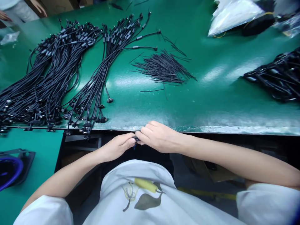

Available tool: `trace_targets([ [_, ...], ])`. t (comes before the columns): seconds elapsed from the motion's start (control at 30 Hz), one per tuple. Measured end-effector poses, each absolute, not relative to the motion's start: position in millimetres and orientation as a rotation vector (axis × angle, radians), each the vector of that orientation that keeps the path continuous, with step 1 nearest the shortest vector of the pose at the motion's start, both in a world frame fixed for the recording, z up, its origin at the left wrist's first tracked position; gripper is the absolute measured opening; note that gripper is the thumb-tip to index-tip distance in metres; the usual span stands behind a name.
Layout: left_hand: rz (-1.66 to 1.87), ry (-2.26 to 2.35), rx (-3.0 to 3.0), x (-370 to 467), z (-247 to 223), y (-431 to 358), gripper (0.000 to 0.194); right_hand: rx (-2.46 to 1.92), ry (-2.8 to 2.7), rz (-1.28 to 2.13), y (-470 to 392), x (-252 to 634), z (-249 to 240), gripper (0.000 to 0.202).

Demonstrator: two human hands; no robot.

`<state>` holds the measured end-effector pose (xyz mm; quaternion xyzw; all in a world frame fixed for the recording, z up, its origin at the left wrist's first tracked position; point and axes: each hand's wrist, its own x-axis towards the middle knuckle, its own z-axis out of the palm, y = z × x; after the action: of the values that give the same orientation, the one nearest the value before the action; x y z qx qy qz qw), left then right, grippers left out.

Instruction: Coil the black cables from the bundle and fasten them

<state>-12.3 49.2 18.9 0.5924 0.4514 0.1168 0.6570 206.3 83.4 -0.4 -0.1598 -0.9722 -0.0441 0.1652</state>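
Observation:
At the front edge of the green table [201, 103], my left hand [119, 146] and my right hand [156, 136] meet in front of my body. Both have their fingers closed on a small dark piece [137, 138], mostly hidden between them. Left of centre on the table lies a bundle of black cables [109, 59], with grey sleeves near the far ends and connectors at the near ends. A larger pile of similar cables [56, 67] is further left. Beyond my hands sits a loose heap of thin black strips [164, 67].
More black cables [278, 76] lie at the right edge. White plastic bags [234, 15] are at the back right. A blue-rimmed round object [20, 168] stands at the lower left. Another person's hand [38, 7] shows at the top left.

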Motion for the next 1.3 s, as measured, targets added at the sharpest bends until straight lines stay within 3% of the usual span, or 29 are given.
trace_targets([
  [0.27,0.190,0.879,1.269,-8,17,59,0.037,-0.291,-2.734,-0.215,90,209,-1,0.027],
  [0.5,0.148,0.896,1.257,-6,-12,40,0.043,-0.461,-2.785,0.588,124,238,-1,0.031],
  [0.63,0.622,1.059,0.962,-7,-8,47,0.038,-1.494,-2.195,0.176,212,279,8,0.038],
  [0.7,0.806,1.072,0.830,-3,-1,56,0.035,-1.716,-2.057,0.073,249,289,1,0.040],
  [0.87,0.882,0.931,0.731,5,6,71,0.032,-1.765,-2.101,-0.014,274,283,-23,0.028],
  [1.03,0.986,0.826,0.640,3,-3,68,0.029,-1.728,-1.967,-0.091,238,270,-5,0.029],
  [1.17,1.054,0.834,0.693,5,-7,65,0.027,-1.333,-1.903,0.454,165,215,4,0.020],
  [1.23,1.068,0.839,0.733,6,-8,64,0.033,-1.179,-1.874,0.834,128,182,-4,0.018],
  [1.3,1.077,0.841,0.773,4,-8,64,0.039,-1.113,-1.843,1.001,103,158,-12,0.018],
])
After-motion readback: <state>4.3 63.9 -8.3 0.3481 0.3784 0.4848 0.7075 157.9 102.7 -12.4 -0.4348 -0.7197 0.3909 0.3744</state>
